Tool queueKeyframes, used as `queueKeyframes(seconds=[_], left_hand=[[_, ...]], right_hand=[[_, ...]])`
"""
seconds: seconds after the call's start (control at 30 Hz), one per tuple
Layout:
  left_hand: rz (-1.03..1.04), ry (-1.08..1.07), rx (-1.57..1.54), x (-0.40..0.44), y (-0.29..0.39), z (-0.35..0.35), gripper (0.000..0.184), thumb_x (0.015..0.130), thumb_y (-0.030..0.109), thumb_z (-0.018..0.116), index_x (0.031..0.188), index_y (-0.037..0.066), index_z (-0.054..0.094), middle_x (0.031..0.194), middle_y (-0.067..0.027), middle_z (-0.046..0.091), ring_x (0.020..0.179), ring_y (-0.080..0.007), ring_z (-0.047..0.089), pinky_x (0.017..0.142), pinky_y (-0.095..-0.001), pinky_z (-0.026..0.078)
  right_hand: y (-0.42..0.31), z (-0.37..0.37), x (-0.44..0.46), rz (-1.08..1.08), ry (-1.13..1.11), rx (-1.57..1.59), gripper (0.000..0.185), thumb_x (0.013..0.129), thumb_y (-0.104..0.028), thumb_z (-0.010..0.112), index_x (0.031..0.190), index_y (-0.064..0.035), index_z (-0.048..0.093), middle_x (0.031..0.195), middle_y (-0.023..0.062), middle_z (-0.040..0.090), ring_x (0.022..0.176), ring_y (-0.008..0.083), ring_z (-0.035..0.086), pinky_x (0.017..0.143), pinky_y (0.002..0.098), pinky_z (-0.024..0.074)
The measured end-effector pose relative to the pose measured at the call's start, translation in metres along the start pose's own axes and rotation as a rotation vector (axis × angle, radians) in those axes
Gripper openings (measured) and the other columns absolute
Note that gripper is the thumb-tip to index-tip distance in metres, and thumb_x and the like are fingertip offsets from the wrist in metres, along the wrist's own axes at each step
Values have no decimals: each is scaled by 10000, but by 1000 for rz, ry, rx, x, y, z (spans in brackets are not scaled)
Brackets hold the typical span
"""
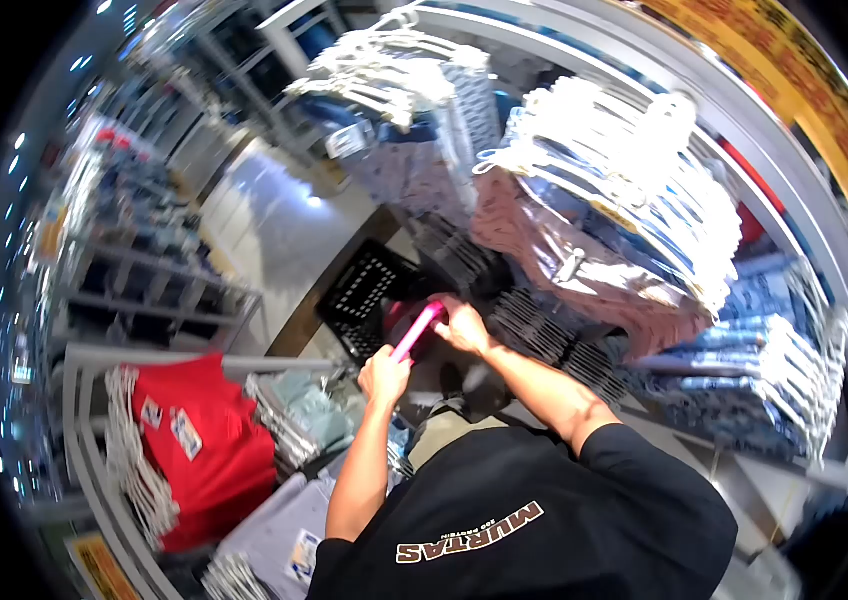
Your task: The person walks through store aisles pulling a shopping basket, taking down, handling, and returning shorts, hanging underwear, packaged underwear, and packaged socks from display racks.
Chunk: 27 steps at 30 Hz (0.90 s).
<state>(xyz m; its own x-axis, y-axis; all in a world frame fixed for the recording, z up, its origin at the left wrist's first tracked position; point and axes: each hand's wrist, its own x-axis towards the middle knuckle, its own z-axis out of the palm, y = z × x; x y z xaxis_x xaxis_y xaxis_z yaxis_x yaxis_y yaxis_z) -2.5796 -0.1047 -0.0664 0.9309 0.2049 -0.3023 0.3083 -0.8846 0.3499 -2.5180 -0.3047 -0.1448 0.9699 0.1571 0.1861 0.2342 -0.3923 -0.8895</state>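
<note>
A bright pink strip-like item [417, 333] runs at a slant between my two hands, in front of my body. My left hand [384, 377] is closed round its lower end. At its upper end my right hand [463, 327] grips it with bent fingers. Beneath and behind the hands is a black plastic crate [364, 297] with a perforated side. Something dark pink shows beside the crate, partly hidden by the pink item; what it is I cannot tell.
Hanging pink garments [584, 270] on white hangers fill the rack at the right, with blue garments [744, 370] beyond. Red garments [206, 450] hang at the lower left. Black hangers [554, 335] lie near my right arm. A tiled aisle [284, 210] runs up the left.
</note>
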Motion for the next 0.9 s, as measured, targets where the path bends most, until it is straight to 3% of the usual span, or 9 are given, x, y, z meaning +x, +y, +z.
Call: queueKeyframes(seconds=[0.1,0.2,0.23,0.5,0.6,0.63,0.67,0.73,0.9], left_hand=[[25,-64,-32,16,-10,-4,361,822,449,727,975,122,711,890,-204,726,888,-432,692,788,-525,532],[121,-85,-68,25,-20,-6,395,839,470,709,929,86,691,851,-222,713,855,-453,679,758,-537,517],[131,-121,-97,30,-24,-6,401,843,472,709,924,80,688,846,-221,711,852,-456,676,752,-533,514],[308,-187,-223,52,-7,-23,393,881,374,721,1079,42,650,886,-164,722,849,-345,702,793,-466,517],[381,-170,-193,60,4,-13,360,885,346,718,1067,46,637,904,-167,711,838,-360,688,789,-464,513],[391,-180,-121,57,12,-17,344,885,341,718,1050,50,637,888,-165,707,832,-365,685,783,-468,513],[395,-206,-119,55,15,-18,314,886,332,712,1014,55,640,861,-160,702,822,-371,684,773,-474,514],[396,-170,-73,55,14,-15,293,886,324,708,1001,60,658,856,-157,709,825,-367,691,772,-471,517],[424,-120,-59,62,5,-5,289,885,321,703,968,46,677,862,-180,720,840,-377,706,764,-481,522]], right_hand=[[59,0,-54,503,-196,-13,430,853,-281,691,1213,-56,622,1102,207,680,1023,398,644,919,473,505],[178,-1,-179,446,-483,-550,472,883,-455,609,1113,-48,673,1083,217,690,1018,408,647,852,470,514],[154,-28,-206,871,-571,-467,455,847,-441,651,1082,-55,703,1111,216,689,1036,391,647,861,473,512],[82,-102,-388,1295,344,-149,374,829,-338,743,1099,-79,719,1069,156,721,836,266,725,792,372,575],[50,-145,-391,962,833,173,258,865,-167,760,1080,-50,680,861,76,699,708,135,625,701,324,550],[15,-171,-369,1006,828,-238,234,861,-130,761,1062,-44,676,827,45,665,749,117,599,706,307,538],[56,-179,-392,383,1186,403,217,873,-154,751,1035,-31,678,799,24,646,779,109,599,696,292,516],[-86,-248,-332,799,1112,-187,196,876,-170,700,974,0,707,857,64,718,805,154,643,770,327,529],[-211,-344,-315,259,1478,-470,73,918,-55,708,960,-1,684,821,4,671,739,74,608,675,226,495]])
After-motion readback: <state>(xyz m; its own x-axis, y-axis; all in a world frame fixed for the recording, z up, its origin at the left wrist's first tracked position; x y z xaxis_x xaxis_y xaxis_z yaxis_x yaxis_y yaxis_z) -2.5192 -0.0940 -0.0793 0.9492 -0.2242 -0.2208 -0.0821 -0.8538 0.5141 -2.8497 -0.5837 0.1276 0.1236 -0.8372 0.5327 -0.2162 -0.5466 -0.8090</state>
